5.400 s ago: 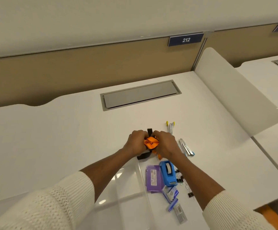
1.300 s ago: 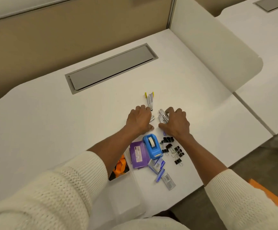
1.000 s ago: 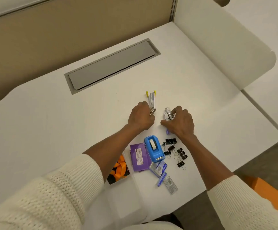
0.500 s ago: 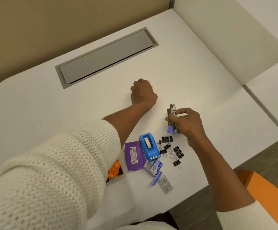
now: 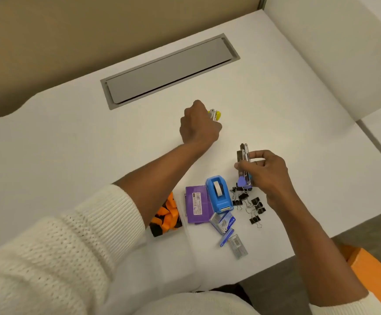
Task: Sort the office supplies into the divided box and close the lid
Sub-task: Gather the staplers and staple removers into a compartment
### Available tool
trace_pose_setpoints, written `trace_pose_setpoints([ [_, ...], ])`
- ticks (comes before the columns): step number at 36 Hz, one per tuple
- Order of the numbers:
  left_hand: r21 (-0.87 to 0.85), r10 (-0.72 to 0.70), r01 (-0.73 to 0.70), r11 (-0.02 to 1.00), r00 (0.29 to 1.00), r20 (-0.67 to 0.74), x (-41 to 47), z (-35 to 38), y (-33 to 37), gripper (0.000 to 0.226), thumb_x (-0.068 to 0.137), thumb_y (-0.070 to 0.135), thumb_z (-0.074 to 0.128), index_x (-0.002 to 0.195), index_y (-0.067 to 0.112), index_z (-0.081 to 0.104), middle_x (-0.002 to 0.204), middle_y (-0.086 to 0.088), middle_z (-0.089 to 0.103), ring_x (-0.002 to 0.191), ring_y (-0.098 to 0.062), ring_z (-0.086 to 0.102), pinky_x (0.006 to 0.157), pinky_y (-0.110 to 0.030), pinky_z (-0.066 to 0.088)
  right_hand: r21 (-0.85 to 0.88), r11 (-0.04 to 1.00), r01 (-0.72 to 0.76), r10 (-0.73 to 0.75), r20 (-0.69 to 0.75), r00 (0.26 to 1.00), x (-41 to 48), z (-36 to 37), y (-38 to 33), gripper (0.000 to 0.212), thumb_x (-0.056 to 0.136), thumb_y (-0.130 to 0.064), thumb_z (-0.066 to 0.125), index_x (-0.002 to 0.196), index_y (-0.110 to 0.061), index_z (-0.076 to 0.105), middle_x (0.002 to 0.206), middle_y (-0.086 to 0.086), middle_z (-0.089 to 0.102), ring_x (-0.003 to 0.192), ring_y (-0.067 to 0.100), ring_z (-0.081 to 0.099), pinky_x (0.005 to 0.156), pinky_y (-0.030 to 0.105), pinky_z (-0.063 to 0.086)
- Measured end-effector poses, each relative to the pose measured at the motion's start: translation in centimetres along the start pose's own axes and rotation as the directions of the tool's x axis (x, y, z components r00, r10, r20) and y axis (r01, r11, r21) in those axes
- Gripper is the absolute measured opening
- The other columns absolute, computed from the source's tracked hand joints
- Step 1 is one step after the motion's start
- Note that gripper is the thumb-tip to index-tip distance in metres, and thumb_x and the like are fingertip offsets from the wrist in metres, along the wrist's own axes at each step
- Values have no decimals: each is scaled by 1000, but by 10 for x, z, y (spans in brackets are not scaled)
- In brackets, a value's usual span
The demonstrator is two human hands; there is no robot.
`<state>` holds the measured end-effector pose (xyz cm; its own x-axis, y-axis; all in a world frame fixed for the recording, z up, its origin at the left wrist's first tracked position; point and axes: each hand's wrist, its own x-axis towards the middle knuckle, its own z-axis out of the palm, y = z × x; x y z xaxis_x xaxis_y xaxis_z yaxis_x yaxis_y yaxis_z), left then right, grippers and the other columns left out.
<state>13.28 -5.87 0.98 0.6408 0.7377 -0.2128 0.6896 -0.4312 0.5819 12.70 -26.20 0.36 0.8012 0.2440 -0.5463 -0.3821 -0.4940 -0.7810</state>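
My left hand (image 5: 198,126) is closed around a small metal stapler with yellow tips (image 5: 215,114) at the middle of the white desk. My right hand (image 5: 267,176) holds a metal stapler with a blue-purple end (image 5: 244,164) just above the desk. Between my arms lie a blue tape dispenser (image 5: 219,196), a purple case (image 5: 196,208), several black binder clips (image 5: 251,205) and small staple boxes (image 5: 226,226). The clear divided box (image 5: 173,253) sits by my left forearm, with an orange and black item (image 5: 166,217) in its far compartment.
A grey cable hatch (image 5: 169,69) is set into the desk beyond my hands. A white divider panel (image 5: 335,53) rises at the right. The desk's front edge runs close below the supplies, with an orange object (image 5: 373,271) on the floor side.
My left hand reached forward and closed on the yellow-tipped stapler. My right hand lifted the other stapler off the desk and drew it back toward the binder clips.
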Motion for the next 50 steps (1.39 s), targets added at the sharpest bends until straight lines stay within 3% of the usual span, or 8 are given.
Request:
trace_pose_setpoints([
  [7,-251,-25,-17,968,986,-164,-86,-78,-43,33,72,28,90,89,22,63,80,14,64,74,-5,67,59,-30,54,-72,993,91,-82,119,989,-44,26,-11,38,77,-32,88,108,-27,67,81,3,80,81,20,79,67,38,63],
  [16,-193,-215,196,962,973,-84,-214,-110,-140,41,68,27,88,95,32,58,72,15,67,65,-3,66,59,-33,58,-118,985,126,-85,305,949,-110,54,10,32,77,-14,84,103,-22,69,77,16,73,70,29,73,75,46,63],
  [19,-129,-177,174,976,984,-10,-249,-96,-165,44,71,26,84,100,37,54,74,13,67,59,-6,66,57,-34,59,-136,983,127,-76,332,940,-125,57,20,37,75,-18,88,106,-23,67,71,11,72,64,14,69,70,35,62],
  [29,170,-42,21,985,992,120,-274,-53,-177,52,84,26,80,126,28,49,110,6,67,90,-17,70,76,-27,60,-203,966,158,-92,302,949,-145,58,37,41,75,-27,91,107,-27,65,74,6,72,82,28,76,76,36,65],
  [35,248,-46,-9,969,975,216,-277,-40,-177,63,95,27,74,149,20,43,141,-3,63,117,-26,70,99,-36,57,-220,962,165,-101,277,956,-154,59,41,39,78,-27,90,107,-27,64,65,-8,69,69,9,73,73,30,62],
  [39,212,-80,23,977,962,261,-278,-44,-181,63,88,36,80,142,19,51,134,-3,67,116,-26,71,97,-36,57,-215,963,160,-99,271,958,-163,61,46,39,77,-26,90,106,-26,65,67,-7,71,65,6,72,70,30,63],
  [47,202,23,-19,979,1000,-19,-271,-108,-203,8,92,33,75,96,27,70,87,8,76,74,-13,70,62,-28,55,-339,920,198,-110,263,958,-186,82,59,39,77,-31,88,105,-30,61,77,-4,71,74,14,75,77,39,66],
  [50,231,67,-30,973,986,-151,-257,-135,-218,13,92,29,75,100,20,69,98,2,72,87,-21,68,63,-33,51,-427,868,255,-160,246,956,-196,98,63,40,77,-36,87,104,-30,58,83,-6,70,76,11,72,74,33,63],
])
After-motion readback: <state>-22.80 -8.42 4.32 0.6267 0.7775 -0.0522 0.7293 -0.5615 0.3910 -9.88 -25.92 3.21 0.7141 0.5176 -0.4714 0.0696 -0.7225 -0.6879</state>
